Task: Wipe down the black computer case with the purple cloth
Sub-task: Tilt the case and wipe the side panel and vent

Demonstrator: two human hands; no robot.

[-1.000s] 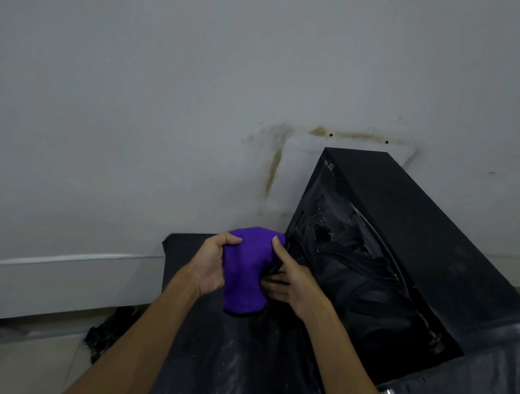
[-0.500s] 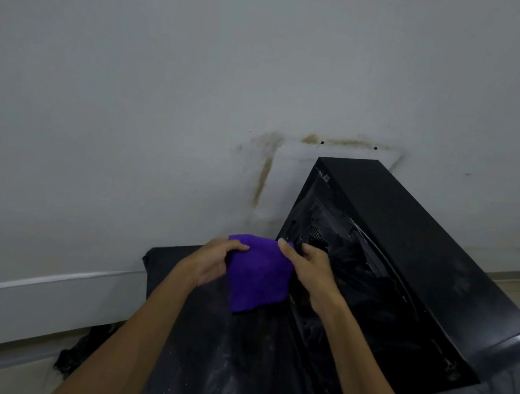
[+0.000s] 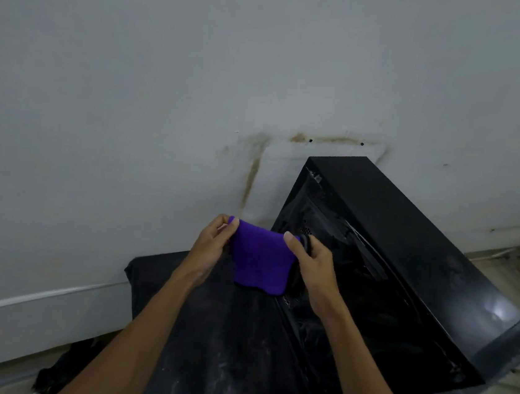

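1. Purple cloth (image 3: 259,258) hangs spread between both hands, its top edge pulled fairly taut and its lower edge loose.
2. The left hand (image 3: 210,249) pinches the upper left corner between thumb and curled fingers. The right hand (image 3: 312,264) pinches the upper right corner the same way.
3. The cloth is held in the air just in front of the glossy side of the black computer case (image 3: 410,233), above the dusty black sheet (image 3: 220,338) on which the case stands. I cannot tell whether its right edge brushes the case.
4. The step in hand looks like opening or folding the cloth; judging by the pale smudges on the case's top panel, wiping is barely begun.
5. To do it well, fold the cloth into a flat pad that one hand can press evenly, keeping a clean face outward.
6. Keep it off the dusty sheet, or it will carry grit onto the glossy panel.
7. The free hand could then steady the case, which stands near the stained wall (image 3: 167,89).
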